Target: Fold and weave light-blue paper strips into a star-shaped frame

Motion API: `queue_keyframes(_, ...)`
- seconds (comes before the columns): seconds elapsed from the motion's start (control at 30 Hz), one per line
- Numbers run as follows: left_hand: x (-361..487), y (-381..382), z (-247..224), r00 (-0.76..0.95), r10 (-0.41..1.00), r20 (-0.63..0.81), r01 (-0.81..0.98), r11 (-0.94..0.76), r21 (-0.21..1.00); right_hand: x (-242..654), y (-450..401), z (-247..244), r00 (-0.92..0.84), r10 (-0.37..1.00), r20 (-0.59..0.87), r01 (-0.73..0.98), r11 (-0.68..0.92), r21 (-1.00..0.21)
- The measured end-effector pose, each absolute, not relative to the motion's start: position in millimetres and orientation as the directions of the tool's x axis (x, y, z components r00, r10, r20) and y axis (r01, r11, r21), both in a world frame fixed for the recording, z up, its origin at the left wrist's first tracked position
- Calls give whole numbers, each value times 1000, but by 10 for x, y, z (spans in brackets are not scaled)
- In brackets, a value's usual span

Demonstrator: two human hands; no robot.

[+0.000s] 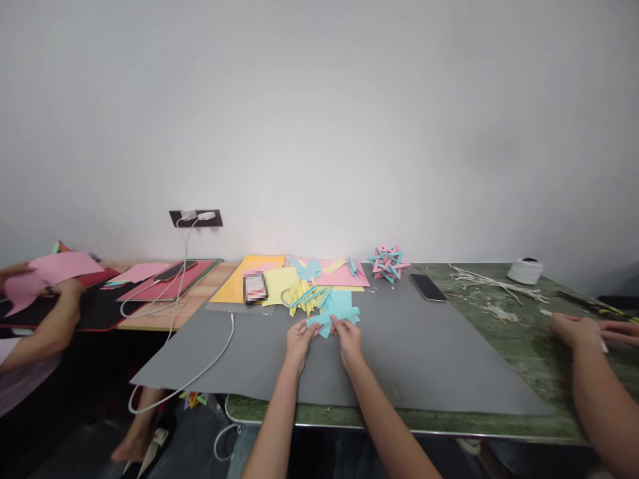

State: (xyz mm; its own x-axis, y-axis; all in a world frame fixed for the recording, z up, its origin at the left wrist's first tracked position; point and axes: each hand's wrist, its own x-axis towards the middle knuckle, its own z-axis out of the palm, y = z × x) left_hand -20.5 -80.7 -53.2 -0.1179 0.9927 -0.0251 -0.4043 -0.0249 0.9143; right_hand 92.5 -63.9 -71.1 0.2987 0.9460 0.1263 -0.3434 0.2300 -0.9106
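Note:
My left hand (299, 334) and my right hand (345, 336) meet over the grey mat (429, 352), and together they pinch a light blue paper piece (325, 324) by its near edge. Just behind it lies a heap of blue paper pieces (341, 304) and folded yellow and blue strips (305, 297). A woven pink and blue paper star (387, 262) stands farther back, to the right.
Orange (234, 283), yellow and pink sheets (344, 274) lie behind the heap. A phone (255, 287) on a white cable (210, 362) and another phone (428, 287) rest on the mat. Another person's hands (579, 329) work at the right, beside white strips (484, 283) and a tape roll (525, 271). A third person holds pink paper (50, 273) at the left table.

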Motion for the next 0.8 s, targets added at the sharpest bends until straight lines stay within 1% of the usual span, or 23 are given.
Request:
queue_keyframes(0.23, -209, -795, -561, -170, 985, 13, -350, -73, 934, 960, -591, -758, 383, 922, 62, -475, 254, -843)
queue_keyframes(0.53, -206, -753, -612, -288, 957, 44, -324, -141, 935, 973, -537, -820, 504, 862, 47, -456, 312, -834)
queue_keyframes(0.7, -221, -745, -635, -325, 944, 65, -327, -177, 928, 1002, -511, -852, 508, 861, 28, -509, 326, -797)
queue_keyframes(0.8, -222, -741, -641, -330, 942, 61, -325, -174, 930, 1016, -509, -861, 481, 876, 44, -521, 326, -789)
